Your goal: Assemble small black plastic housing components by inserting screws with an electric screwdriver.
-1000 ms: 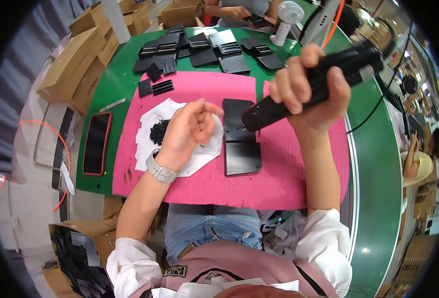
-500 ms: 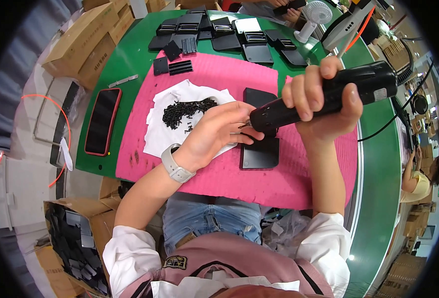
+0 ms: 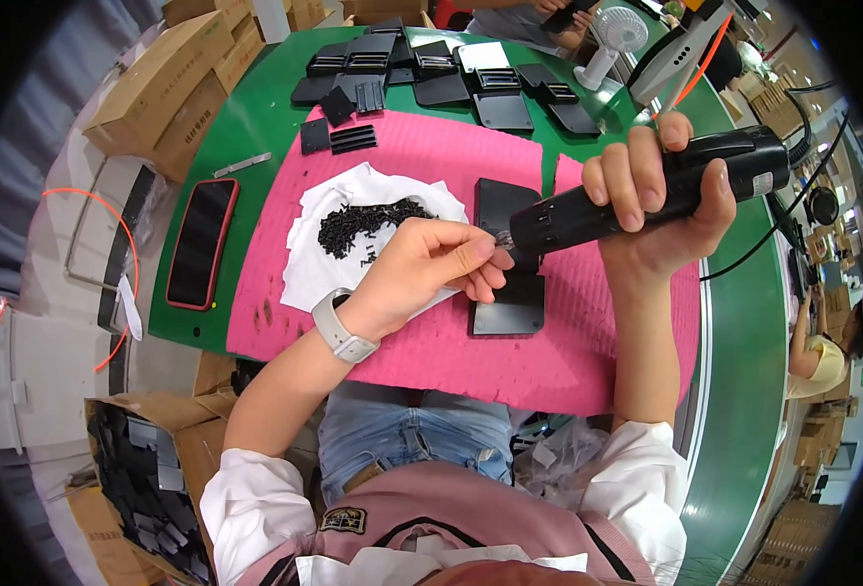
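My right hand [image 3: 661,210] is wrapped round a thick black electric screwdriver [image 3: 568,217], held tilted with its tip toward the lower left. My left hand [image 3: 422,264] is closed in a pinch at that tip, close to the metal bit [image 3: 505,240]; whatever lies between the fingertips is too small to make out. Beneath both is a flat black hinged case [image 3: 510,314], its middle hidden by the hand and the tool. Left of it, a heap of small black screws [image 3: 353,227] rests on a crumpled white cloth [image 3: 305,264].
A pink foam mat [image 3: 392,366] covers part of the green table [image 3: 734,430]. Several black cases [image 3: 441,88] stand along the back, beside a white fan [image 3: 619,34]. A phone [image 3: 202,244] lies at left. Another person's hands [image 3: 568,29] show at the far edge.
The screwdriver has shifted slightly right with my right hand. My left fingers, spread beside its tip before, have drawn together into a pinch there.
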Demonstrator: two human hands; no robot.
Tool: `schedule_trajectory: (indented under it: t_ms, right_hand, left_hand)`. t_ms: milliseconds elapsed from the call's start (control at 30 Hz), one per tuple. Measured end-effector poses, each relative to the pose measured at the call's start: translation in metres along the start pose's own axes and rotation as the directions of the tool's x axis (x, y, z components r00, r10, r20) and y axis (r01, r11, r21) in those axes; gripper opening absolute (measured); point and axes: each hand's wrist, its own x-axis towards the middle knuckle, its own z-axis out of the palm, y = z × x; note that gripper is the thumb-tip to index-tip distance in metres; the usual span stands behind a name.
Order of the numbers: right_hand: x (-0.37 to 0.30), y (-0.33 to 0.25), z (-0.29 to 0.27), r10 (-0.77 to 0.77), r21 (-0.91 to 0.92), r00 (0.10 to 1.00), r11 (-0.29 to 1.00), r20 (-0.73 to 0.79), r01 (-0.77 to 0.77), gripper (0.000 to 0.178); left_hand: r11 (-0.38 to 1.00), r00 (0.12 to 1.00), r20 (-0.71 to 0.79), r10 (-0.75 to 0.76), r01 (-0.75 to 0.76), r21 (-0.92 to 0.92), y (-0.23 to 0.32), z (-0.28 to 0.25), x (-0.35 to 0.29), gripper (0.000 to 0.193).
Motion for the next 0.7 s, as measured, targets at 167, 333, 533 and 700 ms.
schedule_trajectory:
  t_ms: [167, 333, 533, 700]
  right_hand:
    - [-0.0023, 0.0011, 0.0031, -0.036, 0.003, 0.998, 0.999, -0.051, 0.036, 0.035]
    - [-0.0027, 0.0015, 0.0071, -0.082, 0.008, 0.994, 0.997, -0.076, 0.083, 0.036]
    - [-0.0016, -0.001, 0.0058, -0.049, 0.026, 0.997, 0.998, -0.058, 0.051, 0.035]
    - [-0.0014, 0.0014, 0.0047, -0.033, 0.017, 0.999, 0.999, -0.033, 0.034, 0.034]
  left_hand:
    - [1.0, 1.0, 0.011, -0.001, 0.001, 0.01, 0.0013, -0.0016, 0.0005, 0.033]
    - [1.0, 0.999, 0.048, -0.013, 0.014, -0.015, 0.0, -0.0027, -0.0008, 0.041]
    - [0.999, 0.995, 0.097, 0.036, -0.033, -0.026, -0.0052, -0.002, 0.0006, 0.044]
    - [0.999, 0.995, 0.1, 0.029, -0.025, -0.044, -0.0062, -0.002, -0.0004, 0.047]
